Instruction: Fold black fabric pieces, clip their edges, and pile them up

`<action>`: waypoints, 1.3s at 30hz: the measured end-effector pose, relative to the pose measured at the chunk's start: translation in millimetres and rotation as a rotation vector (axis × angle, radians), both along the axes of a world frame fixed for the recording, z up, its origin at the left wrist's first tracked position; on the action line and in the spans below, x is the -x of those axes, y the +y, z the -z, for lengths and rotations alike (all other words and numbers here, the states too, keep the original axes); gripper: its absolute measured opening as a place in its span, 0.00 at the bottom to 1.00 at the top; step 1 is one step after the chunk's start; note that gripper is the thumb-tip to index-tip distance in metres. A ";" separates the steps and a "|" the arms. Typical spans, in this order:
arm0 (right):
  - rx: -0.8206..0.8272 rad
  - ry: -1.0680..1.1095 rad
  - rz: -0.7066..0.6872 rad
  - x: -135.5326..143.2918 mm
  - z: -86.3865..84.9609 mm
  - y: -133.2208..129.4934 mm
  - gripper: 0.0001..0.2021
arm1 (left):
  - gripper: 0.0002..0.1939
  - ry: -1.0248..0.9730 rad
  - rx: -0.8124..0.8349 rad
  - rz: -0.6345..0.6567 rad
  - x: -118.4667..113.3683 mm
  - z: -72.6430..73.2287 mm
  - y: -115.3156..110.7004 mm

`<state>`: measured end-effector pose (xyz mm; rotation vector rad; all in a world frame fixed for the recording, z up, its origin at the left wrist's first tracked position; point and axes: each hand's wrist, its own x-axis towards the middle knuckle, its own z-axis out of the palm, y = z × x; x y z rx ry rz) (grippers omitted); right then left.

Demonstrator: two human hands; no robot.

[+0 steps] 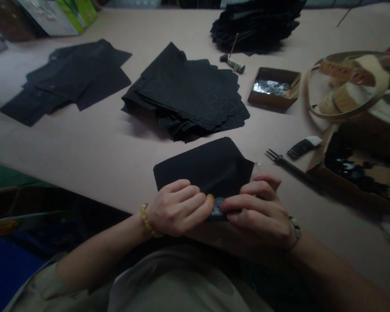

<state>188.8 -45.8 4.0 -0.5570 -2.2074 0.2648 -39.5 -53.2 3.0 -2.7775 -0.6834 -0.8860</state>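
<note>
A stack (pixel 195 93) lies beyond our sheet (pixel 203 171), whose long axis runs left-right; our left hand (pixel 178 208) and right hand (pixel 263 210) pinch its near edge.

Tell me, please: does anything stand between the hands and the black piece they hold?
Nothing visible does. The left hand and right hand grip the black piece directly at its near edge; the dark stack lies beyond it.

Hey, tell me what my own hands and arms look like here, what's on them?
Both are ungloved. Your left hand has a chunky yellowish bracelet at the wrist; your right hand, a darker band with a pale greenish piece. A drab, greyish sleeve ends near the left elbow.
</note>
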 end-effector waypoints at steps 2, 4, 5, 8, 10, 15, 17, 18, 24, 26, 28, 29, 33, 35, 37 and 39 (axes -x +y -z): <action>0.007 0.012 -0.015 1.3 -0.8 -0.5 0.12 | 0.07 0.045 -0.052 0.066 0.5 -2.8 2.3; 0.017 -0.006 -0.058 2.4 -1.3 -0.1 0.12 | 0.06 0.077 -0.083 0.131 0.7 -6.2 5.1; 0.028 -0.022 -0.079 2.6 -1.5 0.5 0.12 | 0.07 0.090 -0.095 0.166 0.6 -7.8 6.6; 0.046 -0.062 -0.141 2.1 -2.5 3.4 0.12 | 0.09 0.114 -0.129 0.273 -0.1 -10.8 11.3; 0.054 -0.081 -0.182 1.5 -4.3 5.2 0.14 | 0.08 0.118 -0.138 0.327 -0.8 -11.2 14.1; 0.109 -0.036 -0.216 1.9 -9.6 5.7 0.14 | 0.05 0.099 -0.136 0.347 -2.0 -11.7 20.2; 0.140 -0.022 -0.224 2.1 -8.6 5.5 0.13 | 0.05 0.104 -0.126 0.321 -1.4 -12.2 22.0; 0.153 -0.011 -0.230 2.1 -7.1 5.6 0.13 | 0.05 0.114 -0.109 0.295 -0.8 -12.2 22.5; 0.106 0.045 -0.185 1.4 4.3 6.6 0.08 | 0.08 0.186 -0.039 0.197 4.5 -11.6 22.0; 0.091 0.054 -0.176 1.0 5.8 5.8 0.08 | 0.08 0.169 -0.065 0.238 4.6 -12.8 21.8; 0.093 0.067 -0.171 0.7 6.5 5.2 0.10 | 0.09 0.140 -0.077 0.282 3.5 -14.5 22.1; 0.085 0.075 -0.176 0.7 6.5 5.1 0.11 | 0.10 0.129 -0.086 0.303 2.7 -15.2 22.4; 0.026 0.049 -0.248 1.9 4.1 6.8 0.10 | 0.12 0.131 -0.139 0.367 1.3 -14.3 22.5; 0.035 0.029 -0.265 2.7 1.8 7.3 0.09 | 0.12 0.151 -0.155 0.368 2.7 -11.9 21.8; 0.054 0.022 -0.262 3.2 -0.1 6.9 0.09 | 0.10 0.169 -0.149 0.332 5.0 -9.0 20.8; 0.061 0.009 -0.238 3.3 -0.4 5.8 0.09 | 0.08 0.165 -0.130 0.287 7.2 -6.6 19.3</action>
